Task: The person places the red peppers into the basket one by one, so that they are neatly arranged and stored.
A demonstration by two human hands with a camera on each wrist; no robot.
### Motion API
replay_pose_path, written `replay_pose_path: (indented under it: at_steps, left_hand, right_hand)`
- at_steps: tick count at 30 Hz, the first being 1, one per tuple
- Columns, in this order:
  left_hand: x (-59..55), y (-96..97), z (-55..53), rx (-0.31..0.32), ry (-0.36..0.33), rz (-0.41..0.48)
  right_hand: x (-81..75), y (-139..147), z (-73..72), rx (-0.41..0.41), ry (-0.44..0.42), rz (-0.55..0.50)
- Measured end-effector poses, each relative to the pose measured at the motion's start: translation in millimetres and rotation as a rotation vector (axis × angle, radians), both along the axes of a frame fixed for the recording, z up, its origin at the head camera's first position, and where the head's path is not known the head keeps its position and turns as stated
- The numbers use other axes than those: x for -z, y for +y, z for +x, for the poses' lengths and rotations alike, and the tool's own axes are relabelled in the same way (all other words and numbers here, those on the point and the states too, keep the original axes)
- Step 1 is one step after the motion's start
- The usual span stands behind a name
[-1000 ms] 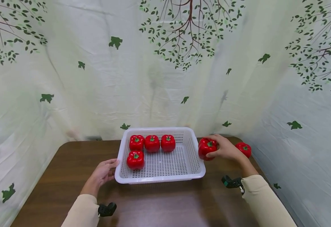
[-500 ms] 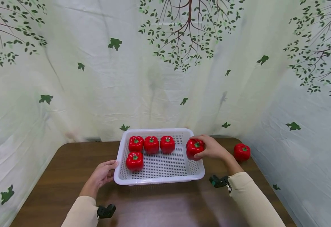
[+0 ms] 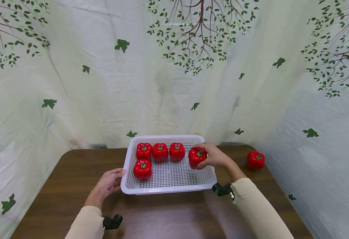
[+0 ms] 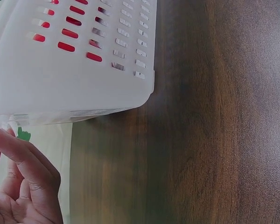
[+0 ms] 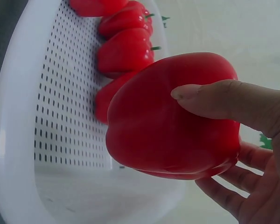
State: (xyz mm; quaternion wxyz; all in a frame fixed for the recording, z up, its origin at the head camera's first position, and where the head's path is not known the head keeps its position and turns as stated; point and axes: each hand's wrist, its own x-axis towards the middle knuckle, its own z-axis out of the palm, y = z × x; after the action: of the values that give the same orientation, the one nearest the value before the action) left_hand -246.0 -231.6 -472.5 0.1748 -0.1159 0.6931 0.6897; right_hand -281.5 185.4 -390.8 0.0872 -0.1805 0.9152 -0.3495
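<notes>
A white perforated plastic basket (image 3: 168, 191) stands on the table, several red bell peppers inside it. Three of them, including one pepper (image 3: 160, 152), line its back side; another pepper (image 3: 142, 169) sits in front of the leftmost. My right hand (image 3: 214, 156) holds one more red bell pepper (image 3: 197, 157) over the basket's right part, green stem up. In the right wrist view the thumb lies across this pepper (image 5: 172, 121), other fingers on its far side. My left hand (image 3: 110, 182) pinches the basket's left rim; its fingertips are partly cut off in the left wrist view.
Another red bell pepper (image 3: 255, 160) rests on the brown wooden table (image 3: 72, 186) near its right edge. A pale curtain (image 3: 162, 83) with printed leaves hangs behind the table and along both sides.
My right hand has carried its bell pepper leftward, from outside the basket's right rim to over its inside. The left hand stays at the left rim.
</notes>
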Motion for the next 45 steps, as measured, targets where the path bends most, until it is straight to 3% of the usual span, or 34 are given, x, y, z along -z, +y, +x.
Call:
replay_pose_path:
  at_steps: [14, 33, 45]
  left_hand:
    - [-2.0, 1.7, 1.6, 0.002, 0.000, -0.005]
    - [-2.2, 2.3, 2.3, 0.001, 0.005, -0.009]
    - [0.9, 2.7, 2.3, -0.010, 0.000, -0.012]
  right_hand:
    - [12.9, -32, -10.4, -0.035, -0.013, -0.010]
    - [42.0, -73, -24.6, -0.014, 0.028, 0.051]
    - [49.3, -97, -20.0, 0.025, -0.033, 0.020]
